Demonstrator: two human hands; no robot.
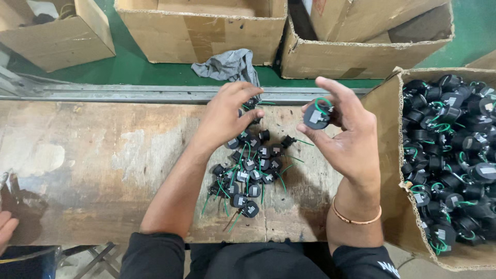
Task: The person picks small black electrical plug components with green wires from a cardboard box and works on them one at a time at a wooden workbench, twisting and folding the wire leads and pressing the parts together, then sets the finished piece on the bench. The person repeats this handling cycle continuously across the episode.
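A worn wooden bench [93, 165] carries the work, with a cardboard box [385, 170] of black round parts with green wires at its right end, within easy reach. A small pile of the same parts [247, 173] lies between the forearms. The right hand [346, 134] pinches one black part [316, 115] upright in its fingertips, facing the eyes. The left hand [227, 116] curls, half closed, over the pile's far edge, touching a part there.
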